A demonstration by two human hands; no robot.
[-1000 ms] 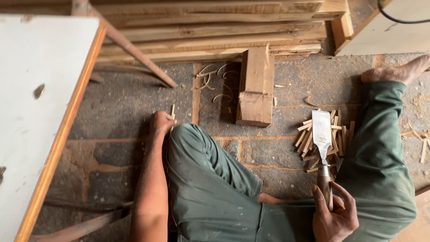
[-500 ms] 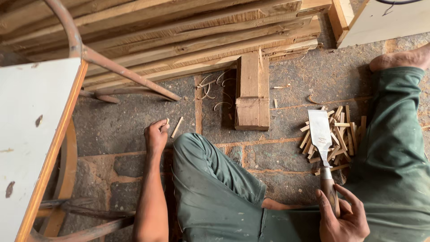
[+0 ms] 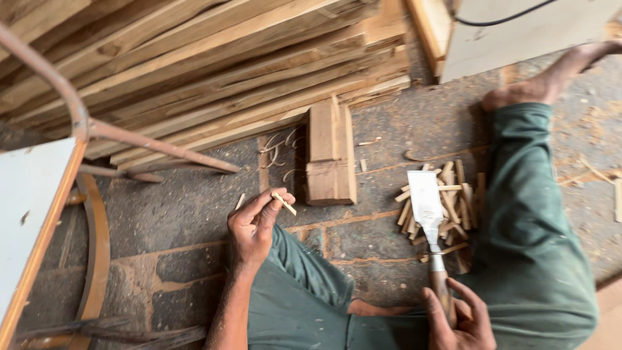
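Wooden peg (image 3: 284, 203) | pinched in left grip (image 3: 254, 223) fingertips | chisel (image 3: 429, 223) handle clasped by right grip (image 3: 457, 321)

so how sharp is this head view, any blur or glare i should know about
Head view: soft, even daylight, no hard shadows and no glare, even on the pale chisel blade. Motion blur smears the stacked planks and the curved metal rod at upper left. The left hand pinching a small wood sliver reads fairly clearly. The right hand is cut off by the bottom edge.
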